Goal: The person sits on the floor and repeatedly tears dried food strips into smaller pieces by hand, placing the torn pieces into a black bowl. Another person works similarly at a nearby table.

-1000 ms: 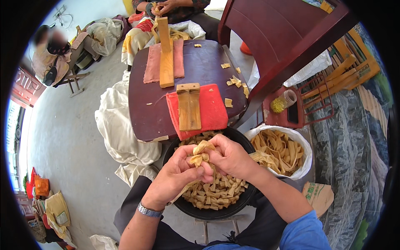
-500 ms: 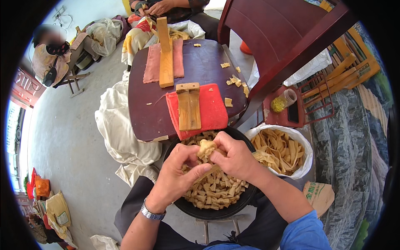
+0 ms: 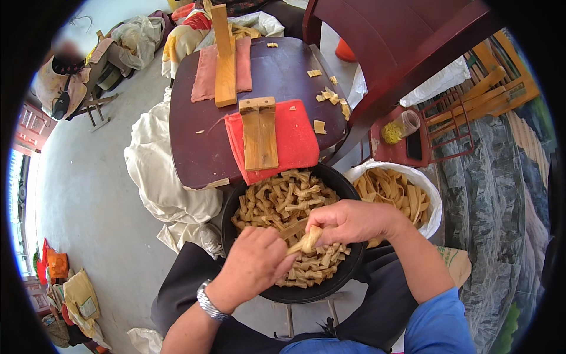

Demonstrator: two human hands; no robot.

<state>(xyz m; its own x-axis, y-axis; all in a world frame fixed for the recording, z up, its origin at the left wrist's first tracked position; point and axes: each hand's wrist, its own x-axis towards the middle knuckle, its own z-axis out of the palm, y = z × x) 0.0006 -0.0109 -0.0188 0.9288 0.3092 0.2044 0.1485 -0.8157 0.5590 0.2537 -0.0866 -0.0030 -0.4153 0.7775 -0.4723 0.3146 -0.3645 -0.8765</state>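
Over the black tub (image 3: 311,294) between my knees, both hands hold a tan tofu-skin strip (image 3: 309,241) with a knot in it. My left hand (image 3: 254,259), its wrist in a metal watch band, is closed on one end, which its fingers hide. My right hand (image 3: 348,222) pinches the strip beside the knot from the right. A flat tan end sticks out above the knot. Many knotted pieces (image 3: 277,197) fill the tub below. To the right, loose flat strips (image 3: 396,197) lie in a white sack (image 3: 435,203).
Ahead stands a dark red chair (image 3: 188,135). On its seat are a wooden block (image 3: 260,138) on a red cloth (image 3: 300,141), an upright-armed wooden piece (image 3: 225,71) on a pink cloth (image 3: 202,74), and scraps (image 3: 328,95). Beside it are a jar (image 3: 398,130) and a phone (image 3: 414,146).
My hands have lowered and drawn apart, pulling the strip sideways; its loose bunch is now a narrower knot. My left fingers have closed. The view has shifted slightly.
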